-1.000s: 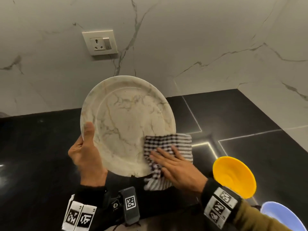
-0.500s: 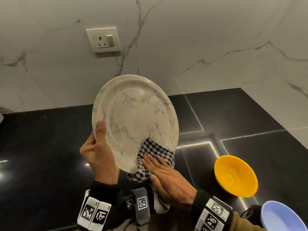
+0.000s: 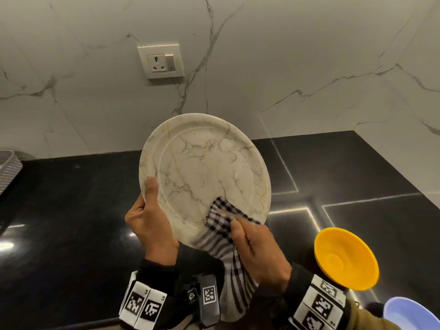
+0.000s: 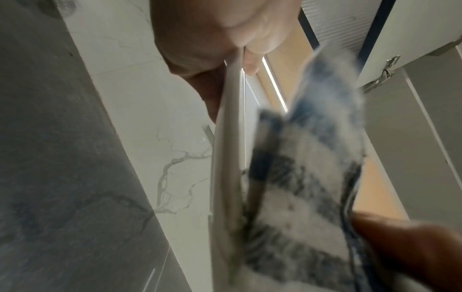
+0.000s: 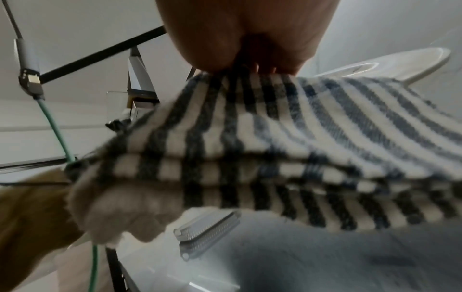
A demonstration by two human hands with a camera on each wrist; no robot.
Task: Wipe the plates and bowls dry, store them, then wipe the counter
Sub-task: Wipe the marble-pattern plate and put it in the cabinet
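A marble-patterned plate (image 3: 204, 172) is held tilted up above the black counter (image 3: 71, 234). My left hand (image 3: 150, 220) grips its left rim, thumb on the face; the left wrist view shows the plate (image 4: 227, 158) edge-on. My right hand (image 3: 257, 248) pinches a checked cloth (image 3: 223, 232) over the plate's lower right rim, fingers curled into the fabric. The cloth's tail hangs down between my wrists. In the right wrist view the cloth (image 5: 275, 142) fills the middle, bunched under the fingers, with the plate (image 5: 400, 65) behind it.
A yellow bowl (image 3: 345, 258) and a pale blue bowl (image 3: 409, 315) sit on the counter at the lower right. A grey rack (image 3: 8, 167) shows at the left edge. A wall socket (image 3: 162, 61) is on the marble backsplash above.
The right hand went from pressing the cloth flat on the plate to bunching and pinching it at the lower right rim. The plate has turned in my left hand.
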